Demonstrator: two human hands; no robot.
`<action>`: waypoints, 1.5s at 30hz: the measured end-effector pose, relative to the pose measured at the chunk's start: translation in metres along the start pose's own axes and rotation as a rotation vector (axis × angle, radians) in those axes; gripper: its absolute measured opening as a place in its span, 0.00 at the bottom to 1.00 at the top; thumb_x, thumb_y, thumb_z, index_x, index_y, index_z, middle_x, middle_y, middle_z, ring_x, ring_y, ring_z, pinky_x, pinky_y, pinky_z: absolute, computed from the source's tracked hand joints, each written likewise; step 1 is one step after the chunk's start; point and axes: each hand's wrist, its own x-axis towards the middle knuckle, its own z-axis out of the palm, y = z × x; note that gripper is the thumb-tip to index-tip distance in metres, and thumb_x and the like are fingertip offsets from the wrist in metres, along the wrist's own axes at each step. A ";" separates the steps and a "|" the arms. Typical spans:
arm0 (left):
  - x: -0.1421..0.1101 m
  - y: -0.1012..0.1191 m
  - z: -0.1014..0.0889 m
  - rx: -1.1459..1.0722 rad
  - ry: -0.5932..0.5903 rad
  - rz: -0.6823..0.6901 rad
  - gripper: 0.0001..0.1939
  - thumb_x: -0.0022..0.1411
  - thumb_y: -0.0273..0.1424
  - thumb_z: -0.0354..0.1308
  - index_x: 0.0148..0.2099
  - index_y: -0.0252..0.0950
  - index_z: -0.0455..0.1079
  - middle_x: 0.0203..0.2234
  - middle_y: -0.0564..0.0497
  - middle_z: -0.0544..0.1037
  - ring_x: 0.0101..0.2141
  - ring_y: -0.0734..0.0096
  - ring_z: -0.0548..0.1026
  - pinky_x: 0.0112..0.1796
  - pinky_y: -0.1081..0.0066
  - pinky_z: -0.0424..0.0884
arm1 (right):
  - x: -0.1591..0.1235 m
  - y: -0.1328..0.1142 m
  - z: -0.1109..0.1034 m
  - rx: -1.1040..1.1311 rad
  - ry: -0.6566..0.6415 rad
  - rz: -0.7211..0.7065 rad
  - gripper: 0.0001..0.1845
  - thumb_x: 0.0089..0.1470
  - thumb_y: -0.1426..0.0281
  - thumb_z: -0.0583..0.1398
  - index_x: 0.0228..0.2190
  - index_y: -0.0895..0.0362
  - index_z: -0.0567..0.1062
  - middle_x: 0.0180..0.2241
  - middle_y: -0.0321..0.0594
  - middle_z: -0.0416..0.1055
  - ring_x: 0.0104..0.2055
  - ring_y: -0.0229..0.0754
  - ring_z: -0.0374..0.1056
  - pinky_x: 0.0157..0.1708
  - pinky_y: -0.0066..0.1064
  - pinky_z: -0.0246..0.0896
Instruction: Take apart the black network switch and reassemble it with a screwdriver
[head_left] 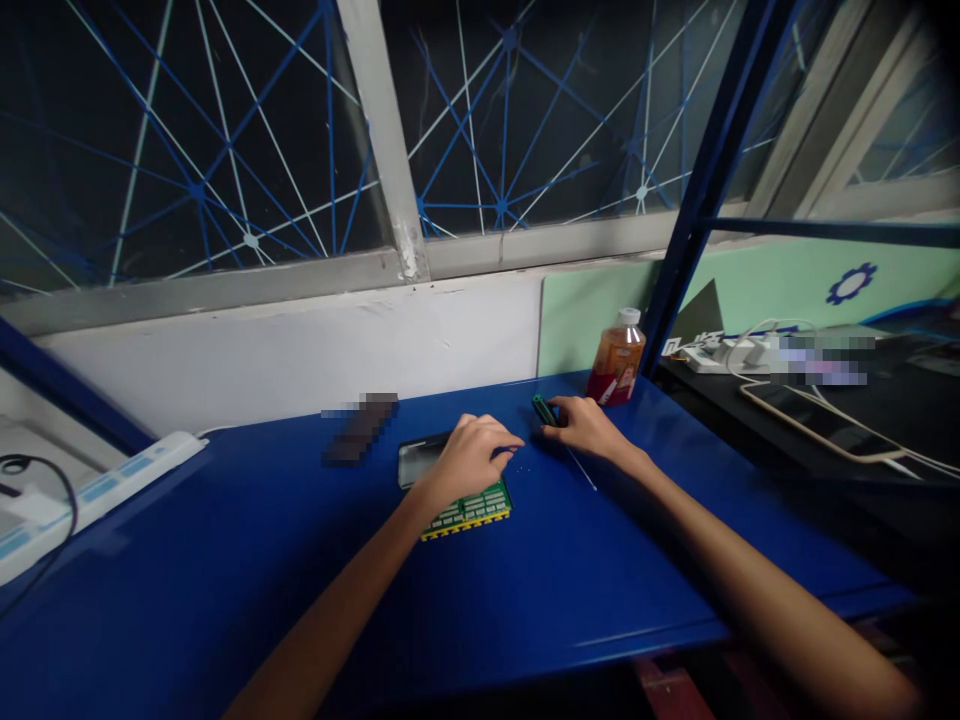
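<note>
My left hand hovers over a green circuit board with a yellow notched edge, fingers curled and thumb pressed toward them. Whatever it pinches is too small or hidden to make out. Behind that board, partly covered by the hand, lies a shallow grey tray with a dark rim. To the right, my right hand is closed around a screwdriver with a dark green and black handle. Its thin shaft points down and right, near the tabletop. Between my hands, several tiny pale specks, perhaps screws, lie on the table.
The blue table carries a blurred-out dark object at the back and a bottle of reddish drink at the back right. A white power strip runs along the left. Right of a blue post, a phone and cables lie on a black surface.
</note>
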 end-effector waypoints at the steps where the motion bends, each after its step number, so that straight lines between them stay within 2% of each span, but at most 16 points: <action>1: -0.004 -0.003 -0.004 -0.020 0.004 -0.005 0.12 0.60 0.25 0.55 0.42 0.42 0.76 0.38 0.52 0.81 0.42 0.63 0.74 0.44 0.60 0.63 | 0.000 -0.001 0.001 -0.002 -0.004 0.000 0.13 0.45 0.64 0.61 0.32 0.59 0.76 0.21 0.37 0.69 0.22 0.38 0.61 0.22 0.28 0.48; 8: -0.037 -0.024 -0.024 -0.008 0.106 -0.038 0.10 0.60 0.27 0.56 0.42 0.43 0.76 0.38 0.52 0.80 0.43 0.61 0.74 0.45 0.55 0.64 | -0.001 -0.005 0.006 -0.022 -0.042 0.004 0.13 0.46 0.65 0.61 0.34 0.59 0.76 0.24 0.40 0.72 0.25 0.40 0.65 0.24 0.28 0.51; 14: -0.084 -0.037 -0.053 -0.060 0.226 -0.075 0.07 0.58 0.31 0.60 0.40 0.40 0.77 0.36 0.50 0.81 0.41 0.62 0.75 0.44 0.58 0.68 | -0.002 -0.004 0.012 -0.040 -0.067 -0.006 0.13 0.46 0.64 0.61 0.33 0.59 0.76 0.24 0.40 0.72 0.24 0.40 0.65 0.23 0.28 0.51; 18: -0.115 -0.043 -0.067 -0.040 0.231 -0.127 0.09 0.58 0.34 0.61 0.41 0.41 0.77 0.36 0.48 0.80 0.41 0.61 0.74 0.45 0.58 0.67 | -0.002 -0.006 0.017 -0.044 -0.083 -0.032 0.13 0.47 0.62 0.61 0.32 0.59 0.76 0.24 0.40 0.72 0.25 0.40 0.66 0.24 0.29 0.52; 22: -0.130 -0.038 -0.061 0.060 0.157 -0.156 0.14 0.57 0.40 0.61 0.45 0.42 0.75 0.39 0.48 0.78 0.44 0.58 0.73 0.45 0.55 0.66 | -0.003 -0.009 0.024 -0.072 -0.084 -0.066 0.18 0.49 0.58 0.59 0.34 0.59 0.76 0.25 0.42 0.73 0.26 0.43 0.67 0.24 0.30 0.52; 27: -0.132 -0.020 -0.044 0.181 0.058 -0.134 0.22 0.54 0.45 0.63 0.49 0.43 0.72 0.45 0.47 0.75 0.48 0.54 0.69 0.48 0.51 0.61 | -0.007 -0.011 0.030 -0.145 -0.091 -0.087 0.25 0.51 0.51 0.56 0.41 0.58 0.74 0.27 0.45 0.74 0.28 0.45 0.69 0.25 0.31 0.52; 34: -0.131 -0.016 -0.042 0.242 0.042 -0.113 0.22 0.53 0.46 0.62 0.48 0.43 0.72 0.44 0.47 0.74 0.46 0.53 0.69 0.47 0.50 0.60 | -0.011 -0.013 0.025 -0.209 -0.043 -0.056 0.34 0.51 0.43 0.52 0.48 0.55 0.70 0.30 0.44 0.75 0.32 0.49 0.71 0.24 0.32 0.53; 40: -0.138 -0.019 -0.036 0.330 0.084 -0.133 0.25 0.52 0.49 0.63 0.49 0.43 0.72 0.50 0.45 0.71 0.51 0.48 0.66 0.50 0.45 0.57 | -0.012 -0.012 0.019 -0.190 0.025 -0.087 0.34 0.52 0.43 0.51 0.48 0.55 0.70 0.32 0.43 0.75 0.35 0.48 0.71 0.27 0.33 0.57; 45: -0.145 -0.019 -0.033 0.366 0.099 -0.145 0.25 0.52 0.48 0.63 0.48 0.40 0.72 0.50 0.42 0.70 0.52 0.46 0.65 0.51 0.43 0.57 | -0.017 -0.023 0.013 -0.206 0.116 -0.065 0.33 0.52 0.44 0.53 0.47 0.55 0.71 0.34 0.44 0.75 0.33 0.47 0.71 0.26 0.32 0.55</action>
